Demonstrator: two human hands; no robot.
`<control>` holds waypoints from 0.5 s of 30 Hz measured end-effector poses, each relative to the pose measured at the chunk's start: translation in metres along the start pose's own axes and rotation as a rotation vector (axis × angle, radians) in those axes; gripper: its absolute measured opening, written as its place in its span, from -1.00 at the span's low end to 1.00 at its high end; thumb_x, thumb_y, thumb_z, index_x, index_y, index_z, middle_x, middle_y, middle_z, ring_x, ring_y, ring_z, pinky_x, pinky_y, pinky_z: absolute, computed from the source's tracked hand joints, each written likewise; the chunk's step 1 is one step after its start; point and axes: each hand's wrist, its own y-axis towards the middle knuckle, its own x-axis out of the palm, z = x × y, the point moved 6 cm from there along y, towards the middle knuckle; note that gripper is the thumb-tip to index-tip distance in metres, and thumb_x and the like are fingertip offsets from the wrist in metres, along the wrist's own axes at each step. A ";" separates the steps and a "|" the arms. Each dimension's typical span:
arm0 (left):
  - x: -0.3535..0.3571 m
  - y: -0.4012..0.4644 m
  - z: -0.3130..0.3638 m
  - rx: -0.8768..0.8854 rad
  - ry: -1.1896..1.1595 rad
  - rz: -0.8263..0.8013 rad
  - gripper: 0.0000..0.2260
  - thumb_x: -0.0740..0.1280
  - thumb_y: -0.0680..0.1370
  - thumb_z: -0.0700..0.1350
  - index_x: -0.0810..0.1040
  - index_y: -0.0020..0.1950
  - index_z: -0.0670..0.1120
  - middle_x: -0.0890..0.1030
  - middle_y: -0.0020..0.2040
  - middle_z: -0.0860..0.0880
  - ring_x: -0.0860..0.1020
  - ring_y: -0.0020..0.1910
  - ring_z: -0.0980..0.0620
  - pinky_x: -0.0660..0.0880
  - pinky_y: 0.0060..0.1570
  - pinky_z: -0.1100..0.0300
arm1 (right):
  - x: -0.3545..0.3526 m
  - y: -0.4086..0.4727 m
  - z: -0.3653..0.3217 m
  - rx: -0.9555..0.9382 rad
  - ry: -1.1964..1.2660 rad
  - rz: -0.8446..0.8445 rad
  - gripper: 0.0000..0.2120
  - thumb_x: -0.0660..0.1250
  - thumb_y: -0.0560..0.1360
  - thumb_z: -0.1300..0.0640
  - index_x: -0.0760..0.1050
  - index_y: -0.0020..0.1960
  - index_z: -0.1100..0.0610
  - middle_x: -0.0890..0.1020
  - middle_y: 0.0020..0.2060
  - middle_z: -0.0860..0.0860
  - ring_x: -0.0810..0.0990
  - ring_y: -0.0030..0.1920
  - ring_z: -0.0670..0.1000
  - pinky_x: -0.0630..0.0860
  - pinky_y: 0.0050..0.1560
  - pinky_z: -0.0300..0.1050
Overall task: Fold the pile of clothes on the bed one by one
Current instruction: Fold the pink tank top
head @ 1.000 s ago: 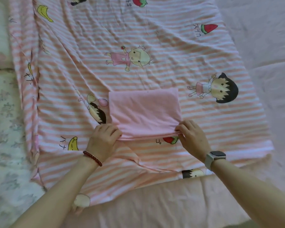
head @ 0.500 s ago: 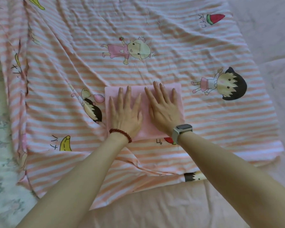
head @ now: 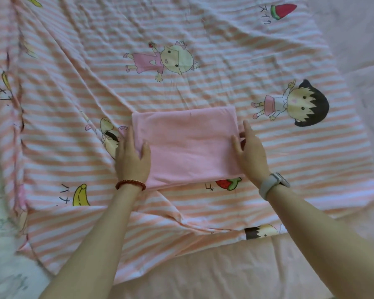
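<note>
**Hands bracket a folded pink garment**

Pink garment (head: 188,145), already folded into a compact rectangle, lies on the striped cartoon-print sheet (head: 225,61) that covers the bed, near its front edge. The left hand (head: 132,157) sits at the garment's left side, thumb on top and fingers alongside or tucked under the edge; the right hand (head: 252,151) mirrors it at the right side, thumb over the cloth. Both seem to pinch the short edges lightly, though the fingers beneath are hidden, so how firm the hold is stays unclear. Gripping both ends at once would keep the layers from sliding apart, which suggests the fold is finished and the bundle is about to be lifted or squared. No other clothes from the pile are in view.
</note>
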 end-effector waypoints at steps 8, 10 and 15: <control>0.005 0.007 0.009 -0.148 -0.119 -0.331 -0.66 0.14 0.62 -0.08 0.28 0.38 -0.09 0.46 0.27 -0.13 0.44 0.23 -0.15 0.31 0.08 0.16 | 0.009 -0.003 -0.005 0.307 0.398 -0.048 -0.63 0.11 0.61 0.06 0.34 0.28 0.30 0.46 0.07 0.09 0.43 0.05 0.07 0.31 0.00 -0.15; 0.001 0.000 0.019 -0.123 -0.207 -0.280 -0.65 0.15 0.61 -0.11 0.28 0.39 -0.11 0.47 0.27 -0.12 0.44 0.23 -0.12 0.30 0.06 0.21 | 0.003 -0.017 -0.008 0.308 0.464 0.006 -0.67 0.13 0.60 0.09 0.34 0.26 0.28 0.45 0.06 0.07 0.42 0.04 0.05 0.30 0.00 -0.17; -0.026 -0.068 0.035 -0.042 -0.324 -0.141 -0.59 0.21 0.59 -0.18 0.29 0.44 -0.14 0.41 0.37 -0.11 0.37 0.34 -0.05 0.27 0.28 0.19 | -0.030 -0.094 -0.009 0.286 0.507 0.115 -0.76 0.16 0.59 0.16 0.38 0.22 0.22 0.45 0.01 0.00 0.41 -0.01 -0.03 0.26 -0.08 -0.29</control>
